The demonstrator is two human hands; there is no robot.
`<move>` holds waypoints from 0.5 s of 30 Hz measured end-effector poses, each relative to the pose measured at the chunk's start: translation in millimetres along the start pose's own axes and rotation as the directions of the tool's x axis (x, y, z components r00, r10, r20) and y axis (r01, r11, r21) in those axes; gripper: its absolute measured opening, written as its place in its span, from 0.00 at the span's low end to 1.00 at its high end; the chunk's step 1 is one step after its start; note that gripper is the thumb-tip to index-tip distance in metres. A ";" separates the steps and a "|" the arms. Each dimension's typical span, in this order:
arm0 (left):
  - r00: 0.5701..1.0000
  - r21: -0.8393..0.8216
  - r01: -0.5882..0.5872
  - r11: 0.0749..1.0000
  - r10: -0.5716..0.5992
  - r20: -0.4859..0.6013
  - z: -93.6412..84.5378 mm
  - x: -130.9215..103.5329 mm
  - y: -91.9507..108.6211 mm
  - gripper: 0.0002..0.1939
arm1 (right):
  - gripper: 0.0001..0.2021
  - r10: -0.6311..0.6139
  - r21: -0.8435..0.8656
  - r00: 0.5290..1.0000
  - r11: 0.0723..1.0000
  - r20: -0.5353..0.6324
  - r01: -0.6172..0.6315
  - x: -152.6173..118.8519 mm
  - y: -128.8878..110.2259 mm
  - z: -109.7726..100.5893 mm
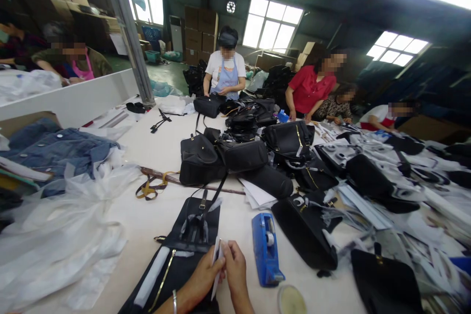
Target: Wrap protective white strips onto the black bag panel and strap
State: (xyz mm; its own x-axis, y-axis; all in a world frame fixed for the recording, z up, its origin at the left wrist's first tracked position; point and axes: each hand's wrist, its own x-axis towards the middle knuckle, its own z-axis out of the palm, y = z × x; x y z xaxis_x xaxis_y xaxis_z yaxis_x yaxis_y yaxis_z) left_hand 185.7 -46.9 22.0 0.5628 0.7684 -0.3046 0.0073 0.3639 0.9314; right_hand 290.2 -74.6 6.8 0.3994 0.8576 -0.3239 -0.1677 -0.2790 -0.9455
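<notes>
Blue denim garment (73, 149), far left: heaped, creased, with round pale buttons; seemingly pushed aside to leave working room.

Translucent white sheeting (69, 235), left foreground: thin, crumpled, spread loosely over the pale, smooth tabletop (235, 213).

Yellow-and-dark flat strap (149, 189): looped, lying near the table's seam.

Black bag with gold-toned zip (191, 267), directly before the person and partly under the hands: laid flat, probably to keep its face and zip within reach. Smooth, leather-like surface; straight metallic zip; buckled strap above. A long whitish strip (151, 277) lies alongside the zip.

Left hand (206, 272), silver-coloured bangle (174, 301) at wrist: grasps a thin, flat whitish piece (217, 249) between thumb and fingers. The piece is held upright and edge-on above the bag, likely so both hands can get at it.

Right hand (235, 262): fingers bent and drawn together at the same piece; whether they grip it, cannot tell.

Blue tape dispenser (262, 255), right of the right hand: long, hard, glossy body with a pale roll; apparently stationed for easy reach.

Round pale-yellow disc (291, 300), just beside the dispenser: smooth-rimmed, partly cut off.

Black flap-shaped piece (386, 279), far right: matt, rounded corners, small metallic fitting.
</notes>
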 end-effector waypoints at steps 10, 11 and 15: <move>0.992 -0.102 0.127 0.987 -0.126 0.009 4.7 7.3 -9.7 0.32 | 0.24 -0.060 0.066 0.997 0.996 0.038 0.057 -4.5 -12.1 -10.2; 0.992 -0.109 0.124 0.986 -0.124 0.009 4.8 7.8 -11.8 0.32 | 0.22 -0.082 0.037 0.996 0.996 0.030 0.081 -4.9 -13.1 -11.4; 0.984 -0.090 0.176 0.980 -0.176 0.007 2.7 12.6 -14.4 0.36 | 0.18 -0.095 0.009 0.993 0.995 0.070 0.095 -0.4 -10.4 -13.8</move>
State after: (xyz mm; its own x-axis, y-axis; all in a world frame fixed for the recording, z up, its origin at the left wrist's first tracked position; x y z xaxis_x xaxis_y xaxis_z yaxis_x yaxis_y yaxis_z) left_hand 195.0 -43.9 5.3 0.5588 0.6883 -0.4625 0.0317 0.5395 0.8414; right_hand 304.3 -78.0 16.2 0.3491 0.9086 -0.2294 -0.1373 -0.1926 -0.9716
